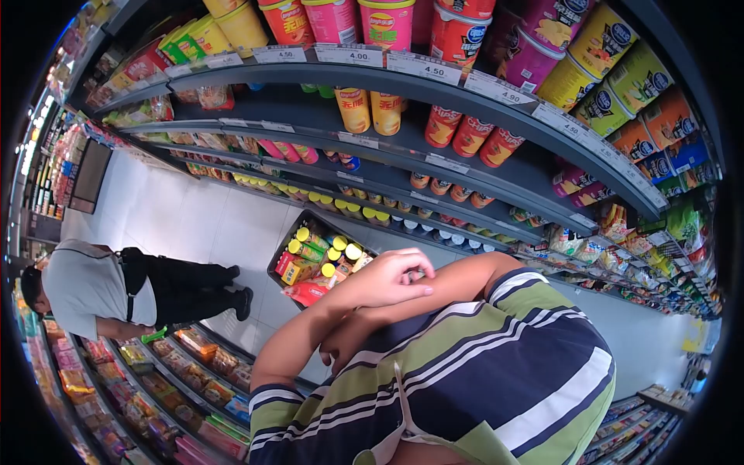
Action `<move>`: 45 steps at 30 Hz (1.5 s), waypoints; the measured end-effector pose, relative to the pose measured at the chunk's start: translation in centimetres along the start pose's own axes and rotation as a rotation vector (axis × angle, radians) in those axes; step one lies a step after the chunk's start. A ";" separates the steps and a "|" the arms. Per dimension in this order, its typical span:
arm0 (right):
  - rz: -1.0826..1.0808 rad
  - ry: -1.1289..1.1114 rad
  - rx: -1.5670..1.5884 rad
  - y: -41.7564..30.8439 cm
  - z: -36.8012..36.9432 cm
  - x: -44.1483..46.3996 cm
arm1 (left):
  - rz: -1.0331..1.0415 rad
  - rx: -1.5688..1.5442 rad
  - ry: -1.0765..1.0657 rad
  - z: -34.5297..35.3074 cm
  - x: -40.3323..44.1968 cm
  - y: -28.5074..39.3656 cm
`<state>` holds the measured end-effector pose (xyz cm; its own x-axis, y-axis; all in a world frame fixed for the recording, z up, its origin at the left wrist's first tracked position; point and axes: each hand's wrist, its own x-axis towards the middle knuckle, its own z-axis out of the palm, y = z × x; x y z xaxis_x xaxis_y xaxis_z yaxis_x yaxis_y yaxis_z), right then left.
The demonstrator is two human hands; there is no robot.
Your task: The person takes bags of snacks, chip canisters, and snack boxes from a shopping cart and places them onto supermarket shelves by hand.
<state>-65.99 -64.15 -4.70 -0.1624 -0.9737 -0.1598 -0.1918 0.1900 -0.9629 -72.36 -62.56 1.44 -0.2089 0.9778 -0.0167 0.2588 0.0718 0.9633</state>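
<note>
My forearms are crossed in front of the striped shirt. My left hand (394, 279) rests over my right forearm, its fingers loosely bent and the thumb apart, with nothing seen in it. Under the left forearm, near the left elbow, my right hand (339, 343) is partly hidden; its visible fingertips are apart and hold nothing that shows. Just beyond my arms, a dark basket (273, 265) on the floor holds yellow-lidded cans (353, 251), a yellow packet (297, 270) and a red bag (307, 292). My left forearm covers part of its near side.
Shelves (310, 116) of chip canisters and snack tubs run across the front and right. At left, another person (101, 283) stands by a lower snack shelf (167, 380), a hand near a green item (155, 335). Pale tiled floor (178, 209) lies between.
</note>
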 end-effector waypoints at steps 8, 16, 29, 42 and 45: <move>-0.102 -0.035 -0.033 0.9 1.2 1.8 | -0.260 -0.332 0.058 -0.1 -6.6 -2.7; -0.140 -0.095 -0.084 2.0 2.0 2.8 | 0.050 -0.011 0.183 0.8 -1.3 1.9; -0.040 -0.105 -0.098 0.1 1.8 2.8 | -0.452 -0.485 0.053 -0.4 -10.6 -2.8; -0.175 -0.139 -0.115 1.9 3.8 5.5 | 0.334 0.219 0.130 1.7 2.0 3.2; -0.218 -0.154 -0.119 2.4 4.2 6.4 | 0.363 0.174 0.087 3.0 5.8 2.9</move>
<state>-63.38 -70.48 -8.91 0.0423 -0.9991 0.0077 -0.3193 -0.0209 -0.9474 -69.94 -56.12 3.34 -0.1510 0.9260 0.3460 0.4847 -0.2357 0.8423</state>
